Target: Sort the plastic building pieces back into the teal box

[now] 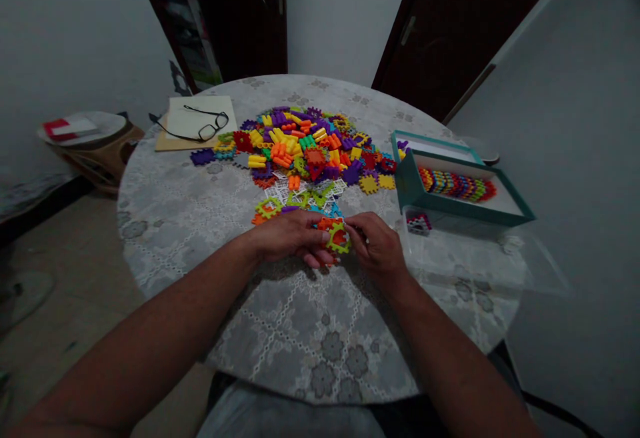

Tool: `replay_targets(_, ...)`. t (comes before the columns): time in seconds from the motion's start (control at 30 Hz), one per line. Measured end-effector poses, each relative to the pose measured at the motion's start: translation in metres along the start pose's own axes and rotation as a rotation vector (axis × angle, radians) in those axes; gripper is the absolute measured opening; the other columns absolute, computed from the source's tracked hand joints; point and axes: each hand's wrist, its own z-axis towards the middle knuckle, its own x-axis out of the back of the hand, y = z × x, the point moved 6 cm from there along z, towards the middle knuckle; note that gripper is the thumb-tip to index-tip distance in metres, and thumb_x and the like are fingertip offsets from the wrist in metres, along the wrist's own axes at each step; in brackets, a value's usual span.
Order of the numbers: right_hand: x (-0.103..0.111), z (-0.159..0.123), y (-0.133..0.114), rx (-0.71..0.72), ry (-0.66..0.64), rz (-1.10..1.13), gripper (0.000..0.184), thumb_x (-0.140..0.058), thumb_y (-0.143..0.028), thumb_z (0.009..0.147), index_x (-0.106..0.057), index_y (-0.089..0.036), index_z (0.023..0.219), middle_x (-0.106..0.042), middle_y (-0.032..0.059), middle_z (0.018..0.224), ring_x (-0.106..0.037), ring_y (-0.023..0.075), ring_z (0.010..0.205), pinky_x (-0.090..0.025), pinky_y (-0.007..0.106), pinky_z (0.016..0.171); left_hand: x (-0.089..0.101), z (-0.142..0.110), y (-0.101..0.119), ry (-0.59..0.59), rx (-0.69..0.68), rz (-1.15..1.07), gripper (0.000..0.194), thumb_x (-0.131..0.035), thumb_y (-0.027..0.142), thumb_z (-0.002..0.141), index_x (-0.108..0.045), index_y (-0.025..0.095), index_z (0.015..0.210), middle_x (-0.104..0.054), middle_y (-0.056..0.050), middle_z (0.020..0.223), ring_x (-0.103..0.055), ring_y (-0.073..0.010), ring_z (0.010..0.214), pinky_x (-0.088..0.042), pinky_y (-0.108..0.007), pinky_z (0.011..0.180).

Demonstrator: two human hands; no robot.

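Toothed plastic building pieces are held between my two hands over the near part of the table. A lime-green toothed piece (346, 246) faces up, with an orange toothed piece (326, 223) against it. My left hand (287, 235) is closed around their left side, thumb on top. On the right side, the fingers of my right hand (377, 241) pinch the edge of the green piece; a small white bit shows by the fingertips. Just beyond my hands lie more green toothed pieces (267, 208) and white lattice pieces (281, 188).
A large heap of mixed colored pieces (305, 141) covers the table's middle. To the right stands a teal box (465, 215) with a row of joined pieces, beside a clear plastic tray (450, 261). Black glasses (207, 133) rest on paper (175, 115) at the back left.
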Motion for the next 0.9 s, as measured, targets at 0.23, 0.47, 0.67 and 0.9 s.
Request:
replay_targets(0.23, 0.000, 0.000, -0.002, 0.025, 0.020, -0.029, 0.012, -0.061, -0.020, 0.110, -0.072, -0.024, 0.113, -0.074, 0.0066, 0.101, -0.072, 0.0213, 0.093, -0.061, 0.034, 0.084, 0.002, 0.004, -0.005, 0.034, 0.014, -0.031, 0.037, -0.086, 0.041, 0.095, -0.073, 0.016, 0.119, -0.086, -0.018, 0.105, -0.084, -0.0253, 0.090, -0.065, -0.033, 0.074)
replay_targets(0.47, -0.009, -0.003, -0.005, -0.043, -0.027, -0.022, 0.018, -0.058, -0.026, 0.111, -0.074, -0.027, 0.119, -0.075, 0.0093, 0.110, -0.072, 0.0251, 0.103, -0.061, 0.041, 0.092, -0.009, 0.003, -0.003, 0.028, -0.011, -0.043, 0.031, -0.087, 0.036, 0.094, -0.072, 0.018, 0.114, -0.084, -0.011, 0.096, -0.082, -0.0210, 0.082, -0.066, -0.030, 0.070)
replay_targets(0.67, -0.005, -0.003, 0.001, -0.184, -0.101, 0.005, 0.019, -0.059, -0.025, 0.106, -0.073, -0.023, 0.118, -0.074, 0.0099, 0.109, -0.070, 0.0241, 0.094, -0.058, 0.040, 0.087, 0.023, -0.004, 0.018, 0.334, -0.170, -0.185, 0.023, -0.084, 0.027, 0.094, -0.068, 0.018, 0.109, -0.081, -0.010, 0.092, -0.081, -0.0211, 0.077, -0.063, -0.026, 0.059)
replay_targets(0.9, -0.024, -0.015, -0.013, -0.134, -0.603, -0.052, 0.050, -0.086, -0.035, 0.092, -0.069, -0.029, 0.139, -0.069, 0.0100, 0.138, -0.070, 0.0269, 0.113, -0.058, 0.041, 0.096, 0.057, -0.013, 0.031, 0.659, -0.353, -0.350, 0.024, -0.078, 0.017, 0.090, -0.059, 0.022, 0.105, -0.075, -0.003, 0.094, -0.080, -0.0188, 0.074, -0.062, -0.026, 0.055)
